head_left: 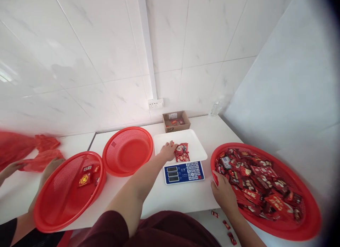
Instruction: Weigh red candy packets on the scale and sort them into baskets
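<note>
My left hand (pixel 168 151) is over the white weighing tray of a digital scale (pixel 183 172), its fingers bent and closed on the edge of a small pile of red candy packets (pixel 182 153). Part of what it pinches is hidden under the fingers. At the right, my right hand (pixel 223 190) grips the near left rim of a large red plastic basket (pixel 309 218), thumb over the edge. That basket is tilted towards me and holds many wrapped candies (pixel 255 183), mostly red and brown. The scale's blue panel faces me.
A red basket (pixel 127 130) stands left of the scale; another red basket (pixel 70 158) holds several packets. Behind the scale sits a cardboard box (pixel 176 128). A co-worker's hands (pixel 50 169) are near red bags (pixel 42 158). Several candies (pixel 226 224) lie below the table edge.
</note>
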Demonstrator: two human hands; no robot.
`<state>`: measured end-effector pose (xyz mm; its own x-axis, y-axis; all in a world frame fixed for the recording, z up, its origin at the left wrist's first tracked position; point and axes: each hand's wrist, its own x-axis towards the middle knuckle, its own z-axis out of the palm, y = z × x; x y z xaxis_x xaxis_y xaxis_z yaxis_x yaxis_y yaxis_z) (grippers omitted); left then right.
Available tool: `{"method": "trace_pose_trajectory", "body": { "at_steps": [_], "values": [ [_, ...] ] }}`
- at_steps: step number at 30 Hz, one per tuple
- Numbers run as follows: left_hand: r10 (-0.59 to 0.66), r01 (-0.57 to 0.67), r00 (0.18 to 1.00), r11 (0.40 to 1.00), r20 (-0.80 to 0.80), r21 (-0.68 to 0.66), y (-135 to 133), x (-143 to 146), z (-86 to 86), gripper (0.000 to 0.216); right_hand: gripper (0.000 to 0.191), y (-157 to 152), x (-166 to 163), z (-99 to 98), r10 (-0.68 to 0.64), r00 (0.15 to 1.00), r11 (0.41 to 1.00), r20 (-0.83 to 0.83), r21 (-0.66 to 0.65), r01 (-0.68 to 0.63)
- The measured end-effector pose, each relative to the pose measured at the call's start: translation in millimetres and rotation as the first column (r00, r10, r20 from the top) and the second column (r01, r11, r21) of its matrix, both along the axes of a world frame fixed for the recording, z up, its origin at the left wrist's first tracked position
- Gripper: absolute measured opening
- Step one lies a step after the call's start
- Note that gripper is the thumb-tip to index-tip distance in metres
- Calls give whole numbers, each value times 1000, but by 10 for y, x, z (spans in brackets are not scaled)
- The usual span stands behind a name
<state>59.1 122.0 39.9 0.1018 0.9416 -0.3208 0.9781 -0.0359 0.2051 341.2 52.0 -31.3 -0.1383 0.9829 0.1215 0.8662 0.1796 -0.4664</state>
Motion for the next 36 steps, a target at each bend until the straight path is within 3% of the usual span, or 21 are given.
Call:
{"method": "trace_pose_trajectory", "body": {
  "at_steps": [7, 12, 16, 19, 22, 25, 30, 36],
  "values": [
    [90, -90, 996, 996, -18, -7, 19, -69, 0, 32, 41, 27, 37, -70, -13, 1000, 1000, -18, 8, 13],
    [189, -189, 982, 979, 15, 69, -118, -203, 28, 31, 37, 172, -70, -65, 34, 999, 986, -8, 166, -32],
    [318, -319, 947, 927, 37, 197, -294, -533, 180, 32, 36, 351, -432, 85, 137, 990, 969, -13, 209, -132],
    [457, -455, 888, 855, 53, 248, -506, -810, 266, 36, 38, 488, -789, 270, 215, 977, 968, -2, 135, -213],
    [580, -583, 811, 787, 80, 202, -769, -944, 231, 54, 40, 612, -1117, 445, 278, 959, 959, 48, 47, -281],
    [564, -567, 824, 819, 58, 88, -1025, -895, 111, 65, 40, 716, -1356, 539, 318, 938, 947, 138, 8, -322],
    [503, -506, 862, 862, -57, -35, -1282, -712, -35, 63, 36, 868, -1520, 513, 334, 911, 942, 243, -45, -333],
    [470, -471, 882, 882, -39, -29, -1348, -787, -124, 52, 30, 1074, -1524, 466, 370, 924, 929, 99, -77, -363]
  ]
}}
